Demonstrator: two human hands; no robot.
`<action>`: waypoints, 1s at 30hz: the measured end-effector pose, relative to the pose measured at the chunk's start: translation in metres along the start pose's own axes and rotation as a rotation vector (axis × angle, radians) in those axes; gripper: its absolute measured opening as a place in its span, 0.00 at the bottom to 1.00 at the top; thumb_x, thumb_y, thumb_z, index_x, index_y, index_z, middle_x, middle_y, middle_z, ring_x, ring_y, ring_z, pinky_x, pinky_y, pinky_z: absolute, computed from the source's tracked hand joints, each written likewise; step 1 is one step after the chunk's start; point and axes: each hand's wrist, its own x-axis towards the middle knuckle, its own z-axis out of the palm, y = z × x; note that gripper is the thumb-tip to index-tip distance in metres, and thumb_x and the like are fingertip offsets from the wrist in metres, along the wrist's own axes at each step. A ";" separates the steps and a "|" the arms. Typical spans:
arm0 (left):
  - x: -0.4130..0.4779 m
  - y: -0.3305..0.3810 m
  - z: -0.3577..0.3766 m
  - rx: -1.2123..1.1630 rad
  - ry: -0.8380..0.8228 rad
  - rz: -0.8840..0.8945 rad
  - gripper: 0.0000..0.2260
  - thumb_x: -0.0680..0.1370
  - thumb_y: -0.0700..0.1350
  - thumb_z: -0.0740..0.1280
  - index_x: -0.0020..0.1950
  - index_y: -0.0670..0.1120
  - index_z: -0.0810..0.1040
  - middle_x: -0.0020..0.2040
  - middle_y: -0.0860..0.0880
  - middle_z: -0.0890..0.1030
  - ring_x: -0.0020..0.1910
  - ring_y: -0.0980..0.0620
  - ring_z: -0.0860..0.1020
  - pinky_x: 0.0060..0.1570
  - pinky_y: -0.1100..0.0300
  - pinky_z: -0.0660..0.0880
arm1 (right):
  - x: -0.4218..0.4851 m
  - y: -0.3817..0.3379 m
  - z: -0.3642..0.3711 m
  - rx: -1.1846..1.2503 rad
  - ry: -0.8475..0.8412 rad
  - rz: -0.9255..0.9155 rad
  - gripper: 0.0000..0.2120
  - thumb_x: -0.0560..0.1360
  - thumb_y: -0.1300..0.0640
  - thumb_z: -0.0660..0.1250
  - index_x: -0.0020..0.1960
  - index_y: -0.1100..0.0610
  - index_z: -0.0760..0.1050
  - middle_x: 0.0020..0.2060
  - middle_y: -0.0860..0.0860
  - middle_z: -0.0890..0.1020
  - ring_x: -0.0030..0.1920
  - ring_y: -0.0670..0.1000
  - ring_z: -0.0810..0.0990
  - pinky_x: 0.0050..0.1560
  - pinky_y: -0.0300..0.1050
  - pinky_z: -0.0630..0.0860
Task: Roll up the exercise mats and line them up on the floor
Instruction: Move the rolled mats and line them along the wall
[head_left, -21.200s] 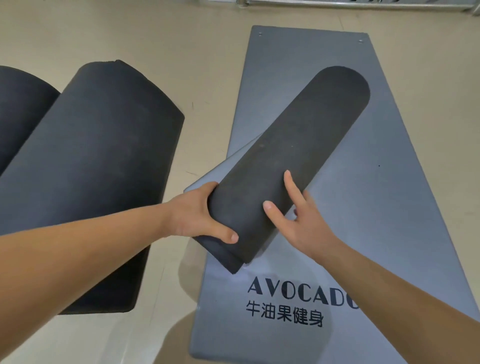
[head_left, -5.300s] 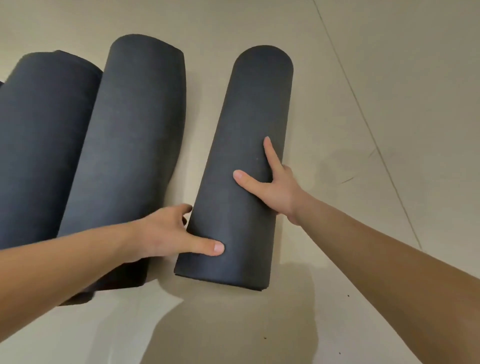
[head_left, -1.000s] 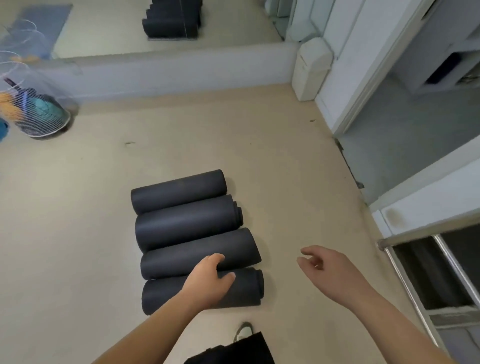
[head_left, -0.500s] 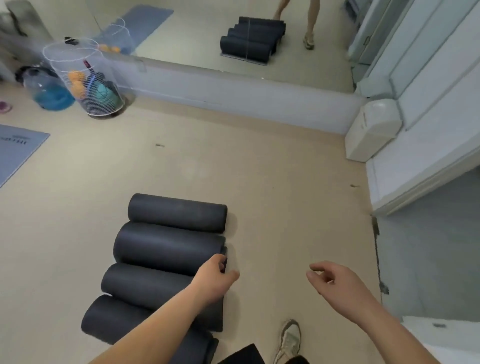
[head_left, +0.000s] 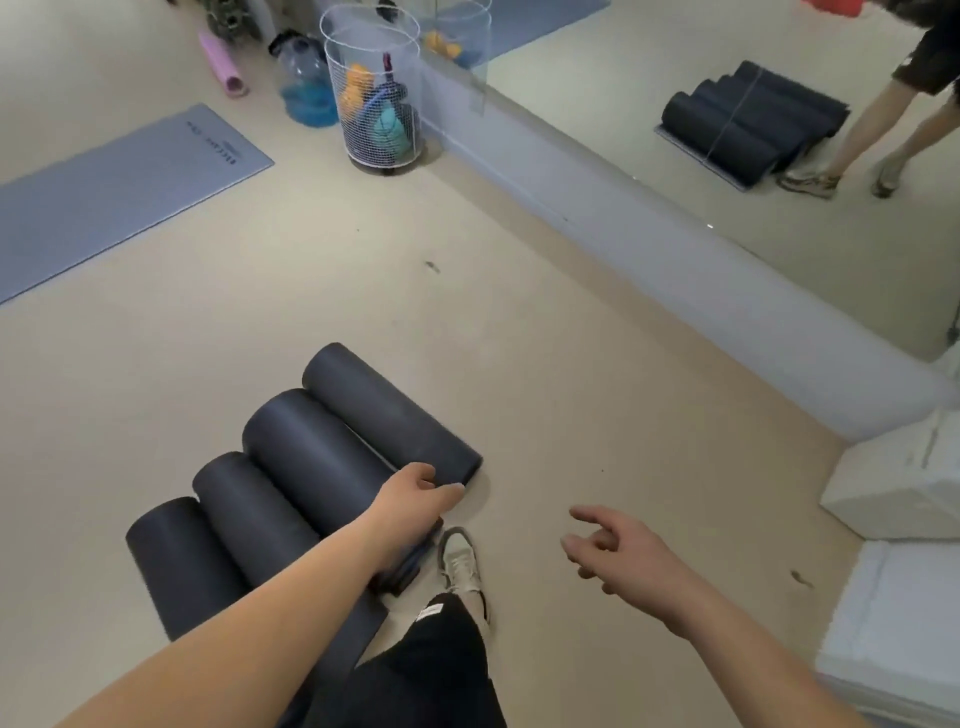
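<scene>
You up from floor level to standing, the mat you were rolling now closed, row grown to four rolled mats (head_left: 291, 483), your left hand (head_left: 415, 493) gone from nearest roll (head_left: 176, 551) to the end of the farthest roll (head_left: 384, 410), your right hand (head_left: 618, 545) off the mats, loose in the air

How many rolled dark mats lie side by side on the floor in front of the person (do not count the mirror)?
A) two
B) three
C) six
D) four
D: four rolled mats lie next to each other in one row on the floor, each one touching the next.
</scene>
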 end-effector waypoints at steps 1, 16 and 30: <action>0.020 0.009 0.002 -0.036 0.012 -0.020 0.33 0.79 0.54 0.73 0.80 0.44 0.67 0.65 0.50 0.78 0.59 0.51 0.78 0.61 0.56 0.76 | 0.021 -0.008 -0.012 0.005 -0.036 0.003 0.17 0.80 0.45 0.70 0.67 0.41 0.73 0.49 0.51 0.87 0.50 0.48 0.86 0.51 0.46 0.81; 0.379 0.000 0.087 0.254 0.146 -0.094 0.33 0.84 0.57 0.66 0.84 0.45 0.59 0.79 0.45 0.69 0.76 0.44 0.71 0.72 0.52 0.70 | 0.450 0.026 -0.082 -0.274 -0.172 -0.178 0.16 0.80 0.45 0.67 0.67 0.43 0.77 0.47 0.50 0.85 0.47 0.50 0.84 0.52 0.47 0.81; 0.628 -0.217 0.158 0.212 0.721 -0.238 0.50 0.69 0.81 0.59 0.84 0.63 0.41 0.85 0.47 0.47 0.81 0.38 0.55 0.70 0.37 0.72 | 0.756 0.140 0.135 -0.512 -0.457 -0.472 0.31 0.77 0.38 0.70 0.78 0.38 0.67 0.71 0.42 0.74 0.67 0.46 0.76 0.65 0.42 0.72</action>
